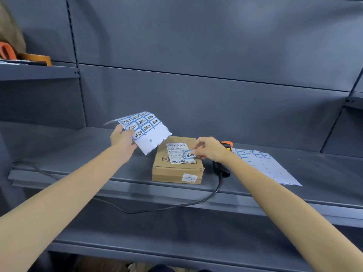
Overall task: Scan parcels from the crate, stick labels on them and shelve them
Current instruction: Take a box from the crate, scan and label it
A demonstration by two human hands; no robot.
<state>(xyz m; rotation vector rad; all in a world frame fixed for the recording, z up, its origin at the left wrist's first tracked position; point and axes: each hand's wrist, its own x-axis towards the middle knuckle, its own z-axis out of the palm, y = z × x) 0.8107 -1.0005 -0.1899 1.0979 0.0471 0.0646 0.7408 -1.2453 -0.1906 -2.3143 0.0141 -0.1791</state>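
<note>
A small cardboard parcel (176, 171) lies on the grey shelf (78, 154) with a white shipping slip on its top. My right hand (210, 149) pinches a blue-bordered label (190, 154) and holds it just over the slip. My left hand (122, 141) holds up a label sheet (149, 134) to the left of the parcel; several written labels remain on its upper part. A black and orange scanner (224, 165) lies behind my right wrist, mostly hidden.
A second label sheet (269, 166) lies flat on the shelf to the right. The scanner's black cable (176, 206) droops over the shelf's front edge. A tape roll (36, 58) and an orange tool (6, 51) sit on the upper left shelf.
</note>
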